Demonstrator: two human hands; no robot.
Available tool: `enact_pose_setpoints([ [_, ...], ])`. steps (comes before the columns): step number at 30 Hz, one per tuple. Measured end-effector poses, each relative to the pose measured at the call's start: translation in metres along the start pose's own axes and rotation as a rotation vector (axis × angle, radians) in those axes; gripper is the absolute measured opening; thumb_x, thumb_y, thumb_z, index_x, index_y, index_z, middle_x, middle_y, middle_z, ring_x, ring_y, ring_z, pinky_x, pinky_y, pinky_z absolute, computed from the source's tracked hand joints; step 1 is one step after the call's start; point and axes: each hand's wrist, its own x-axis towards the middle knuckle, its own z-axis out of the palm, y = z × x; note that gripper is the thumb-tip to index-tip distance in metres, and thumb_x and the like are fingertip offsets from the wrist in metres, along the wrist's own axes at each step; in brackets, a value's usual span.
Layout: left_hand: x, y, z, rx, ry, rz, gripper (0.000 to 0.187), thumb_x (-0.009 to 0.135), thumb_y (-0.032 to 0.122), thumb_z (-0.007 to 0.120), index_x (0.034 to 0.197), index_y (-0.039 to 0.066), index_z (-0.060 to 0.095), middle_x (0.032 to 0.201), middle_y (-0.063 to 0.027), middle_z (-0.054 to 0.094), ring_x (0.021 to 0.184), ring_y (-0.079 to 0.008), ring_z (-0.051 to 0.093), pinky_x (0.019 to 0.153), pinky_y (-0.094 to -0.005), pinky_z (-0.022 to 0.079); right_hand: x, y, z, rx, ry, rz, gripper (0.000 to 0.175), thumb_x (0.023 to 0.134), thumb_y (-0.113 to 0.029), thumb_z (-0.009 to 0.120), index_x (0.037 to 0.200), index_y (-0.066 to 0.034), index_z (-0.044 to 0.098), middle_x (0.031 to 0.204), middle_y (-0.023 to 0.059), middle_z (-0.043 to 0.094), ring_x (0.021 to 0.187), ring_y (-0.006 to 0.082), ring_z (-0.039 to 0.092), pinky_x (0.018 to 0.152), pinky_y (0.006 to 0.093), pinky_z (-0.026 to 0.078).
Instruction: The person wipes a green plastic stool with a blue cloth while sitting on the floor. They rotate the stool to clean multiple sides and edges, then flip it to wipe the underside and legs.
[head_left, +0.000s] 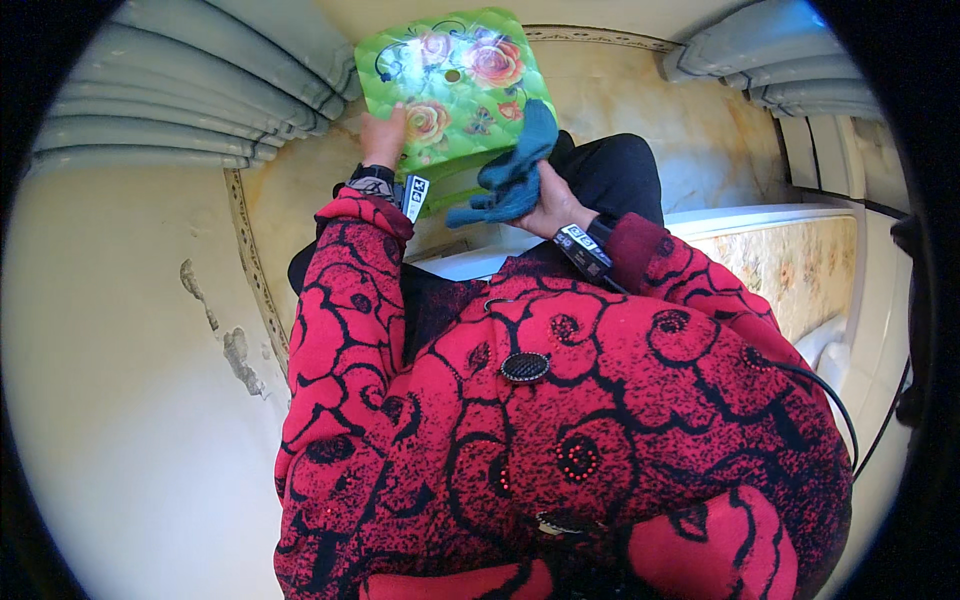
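A green plastic stool (454, 97) printed with roses and a butterfly is in front of me at the top of the view. Its square seat has a small round hole near the middle. My left hand (382, 137) grips the seat's left edge, thumb on top. In my right hand (553, 204) is a bunched teal cloth (517, 176), whose upper end lies over the stool's near right corner. Whether the cloth is a glove, a sock or a rag, I cannot tell. Both wrists wear dark bands with printed tags.
Grey-blue curtains (202, 90) hang at the left, with more curtains (787, 64) at upper right. Marble-patterned floor tiles (720, 150) lie beyond my knees. A floral-sided panel with a white edge (780, 262) stands to my right. The wall (135, 300) at left has chipped patches.
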Motion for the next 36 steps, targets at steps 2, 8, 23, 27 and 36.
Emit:
enact_pose_setpoints([
  [2,-0.001,-0.008,-0.001,-0.087,-0.056,0.012,0.069,0.077,0.046,0.070,0.116,-0.008,0.053,0.112,-0.0275,0.061,0.106,-0.0396,0.060,0.090,-0.0420,0.047,0.004,0.006,0.011,-0.041,0.077,-0.028,0.059,0.094,-0.062,0.037,0.124,-0.0146,0.053,0.119,0.0073,0.060,0.110,0.0298,0.058,0.096,0.0522,0.044],
  [8,-0.026,-0.022,0.005,-0.437,-0.083,0.095,0.063,0.081,0.045,0.070,0.120,-0.002,0.054,0.112,-0.0182,0.064,0.101,-0.0300,0.062,0.089,-0.0380,0.047,0.019,0.030,0.031,-0.077,-0.049,-0.029,0.058,0.092,-0.062,0.040,0.127,-0.0179,0.053,0.126,0.0043,0.059,0.114,0.0250,0.057,0.098,0.0519,0.043],
  [23,-0.088,0.000,-0.013,-0.470,-0.107,0.041,0.046,0.092,0.033,0.061,0.123,0.001,0.054,0.113,-0.0108,0.063,0.100,-0.0198,0.059,0.087,-0.0324,0.045,0.074,0.054,0.025,-0.017,-0.048,0.030,0.025,0.097,-0.027,0.054,0.110,-0.0071,0.061,0.105,0.0063,0.068,0.091,0.0208,0.067,0.088,0.0409,0.054],
  [27,-0.099,-0.012,-0.016,-0.511,-0.079,-0.051,0.048,0.091,0.033,0.062,0.125,0.000,0.052,0.115,-0.0100,0.062,0.101,-0.0182,0.058,0.087,-0.0312,0.045,0.063,0.040,0.014,-0.057,0.034,0.045,0.026,0.097,-0.025,0.054,0.114,-0.0057,0.058,0.108,0.0085,0.067,0.094,0.0238,0.067,0.088,0.0424,0.054],
  [36,-0.092,-0.023,-0.017,-0.501,-0.102,-0.135,0.059,0.091,0.038,0.063,0.132,0.001,0.045,0.121,-0.0110,0.058,0.104,-0.0209,0.058,0.089,-0.0336,0.047,0.022,-0.062,-0.023,-0.155,0.190,-0.085,0.027,0.095,-0.019,0.057,0.118,-0.0040,0.056,0.109,0.0122,0.066,0.097,0.0286,0.066,0.087,0.0487,0.054],
])
